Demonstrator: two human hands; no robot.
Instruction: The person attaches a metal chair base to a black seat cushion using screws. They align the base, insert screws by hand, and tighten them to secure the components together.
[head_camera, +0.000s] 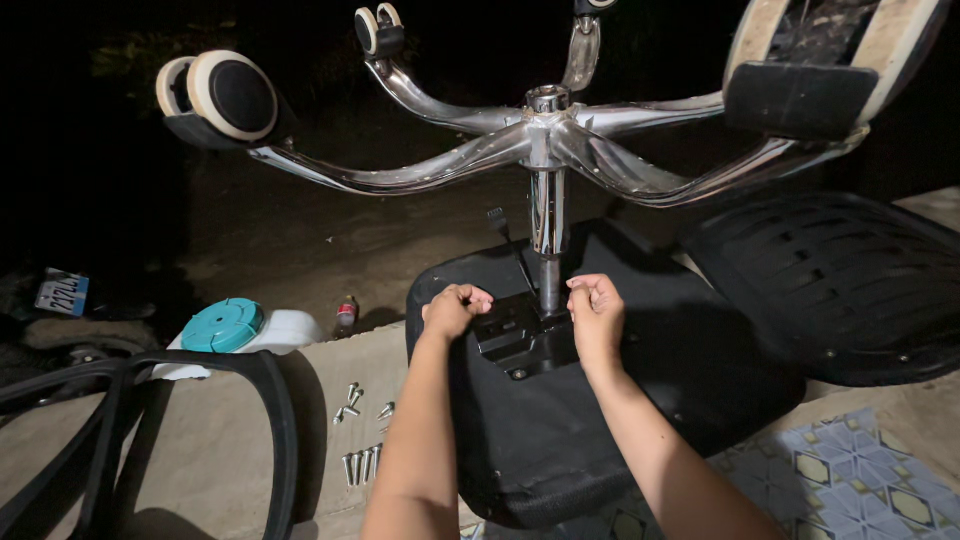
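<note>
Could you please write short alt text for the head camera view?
Two hands, left hand and right hand, rest fisted on the mounting plate of an upturned black chair seat, either side of its chrome column. Loose screws lie left.

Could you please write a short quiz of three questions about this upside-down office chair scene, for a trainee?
1. True or false: both hands rest on the black mechanism plate at the foot of the chrome column.
2. Where do the loose screws lie? A) on the patterned mat B) on the bare floor left of the seat C) on the seat
3. Name the colour of the round lid on the white container.

Key
1. True: left hand and right hand sit on the mechanism plate, either side of the chrome column.
2. B: screws, seat.
3. Teal: lid.
</note>
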